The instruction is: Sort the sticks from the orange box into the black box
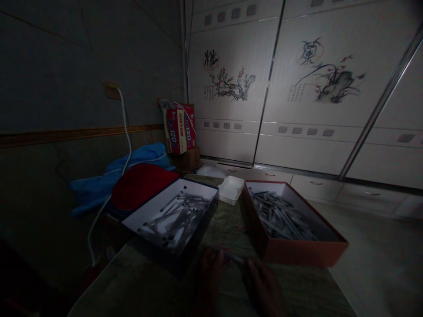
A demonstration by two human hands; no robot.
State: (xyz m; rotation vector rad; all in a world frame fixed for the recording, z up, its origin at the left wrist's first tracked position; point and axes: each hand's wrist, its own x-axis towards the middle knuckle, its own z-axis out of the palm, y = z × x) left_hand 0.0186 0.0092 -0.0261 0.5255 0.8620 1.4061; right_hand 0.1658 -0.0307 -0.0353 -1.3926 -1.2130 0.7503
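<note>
A slim pen-like piece (235, 257) was held between the person's two hands, low over the marbled table (228, 224), in front of the gap between two open boxes; the left hand (211, 266) pinched its left end between thumb and fingers, and the right hand (262, 279) gripped its right end; the piece slanted slightly down toward the right, though dim light hid its finer detail. To the left stood the dark-rimmed box (201, 187), its white inside partly covered by loose slim pieces (180, 222) with dark ends; to the right stood the reddish-brown box (304, 253), heaped with more grey pieces (280, 215) lying at mixed angles; a white tray (231, 187) sat between the boxes at their far ends. Beyond the left box lay a red cloth item (142, 185) against blue fabric (142, 158); a white cable (124, 123) hung from the wall, and red cartons (181, 130) stood near the patterned sliding doors (228, 145).
</note>
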